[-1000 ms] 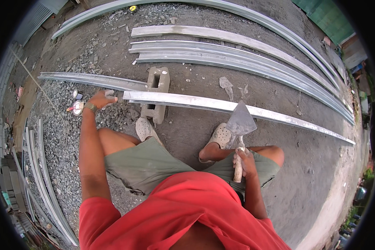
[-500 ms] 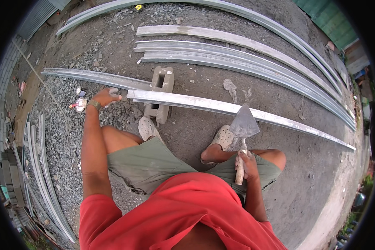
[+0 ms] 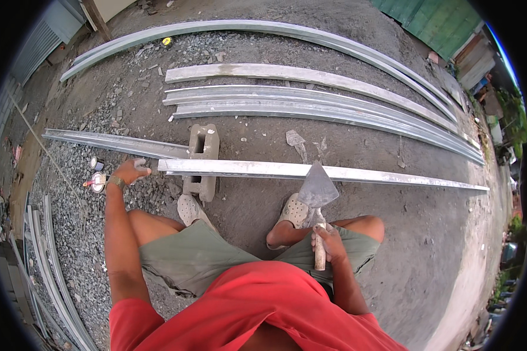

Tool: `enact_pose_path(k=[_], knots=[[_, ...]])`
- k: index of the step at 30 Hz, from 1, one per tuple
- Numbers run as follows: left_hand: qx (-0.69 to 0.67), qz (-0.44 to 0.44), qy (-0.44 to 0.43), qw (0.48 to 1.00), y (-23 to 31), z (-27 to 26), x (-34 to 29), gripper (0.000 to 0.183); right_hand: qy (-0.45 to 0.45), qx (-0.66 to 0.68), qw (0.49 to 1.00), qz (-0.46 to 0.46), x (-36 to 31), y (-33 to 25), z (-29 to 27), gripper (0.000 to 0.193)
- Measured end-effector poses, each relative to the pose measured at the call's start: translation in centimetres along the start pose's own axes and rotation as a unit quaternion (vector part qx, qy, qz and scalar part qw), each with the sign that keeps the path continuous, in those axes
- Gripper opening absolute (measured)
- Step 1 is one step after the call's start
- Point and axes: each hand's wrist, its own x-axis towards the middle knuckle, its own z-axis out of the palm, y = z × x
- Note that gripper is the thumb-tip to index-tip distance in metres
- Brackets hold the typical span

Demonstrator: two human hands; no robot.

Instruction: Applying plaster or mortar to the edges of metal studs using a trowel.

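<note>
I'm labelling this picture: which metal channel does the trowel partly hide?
The long channel crossing over the block; the trowel overlaps it in view and no other.

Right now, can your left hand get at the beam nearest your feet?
Probably yes: the left hand is just beside the left end of the beam, with nothing visible between them.

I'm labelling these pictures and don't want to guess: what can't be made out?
All in the head view:
Part of the trowel's handle: hidden by the right hand.
The block's middle: hidden by the channel across it.
Whether the left hand holds anything: pale patch at its fingers too small to read.
Whether the can is open: too small.
The shirt's rest: cut off by the lower edge.
</note>
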Motion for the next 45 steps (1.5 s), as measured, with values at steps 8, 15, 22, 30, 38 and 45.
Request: enact_pose_path(k=[8,15,22,30,38,45], knots=[[-0.043,-0.021,-0.010,0.999,0.7,0.1,-0.1,0.075,0.002,0.009,1.000,0.001,0.2,-0.5,0.1,0.025],[-0.056,-0.024,-0.014,0.998,0.5,-0.1,-0.1,0.077,0.004,0.000,1.000,-0.001,-0.1,-0.5,0.2,0.023],[-0.054,-0.015,-0.006,0.998,-1.2,0.3,0.5,0.075,-0.003,0.001,1.000,0.003,-0.3,-0.3,0.2,0.022],[-0.058,-0.018,-0.031,0.998,-0.1,0.0,0.5,0.075,0.150,-0.103,0.980,-0.081,-0.4,-6.5,-2.6,0.026],[-0.063,-0.047,-0.023,0.997,-0.6,-0.6,0.5,0.068,0.142,-0.138,0.980,-0.034,2.4,-5.5,-2.4,0.025],[-0.049,0.040,-0.010,0.998,0.8,0.5,2.1,0.072,0.025,-0.408,0.888,-0.212,8.8,-1.3,12.7,0.036]])
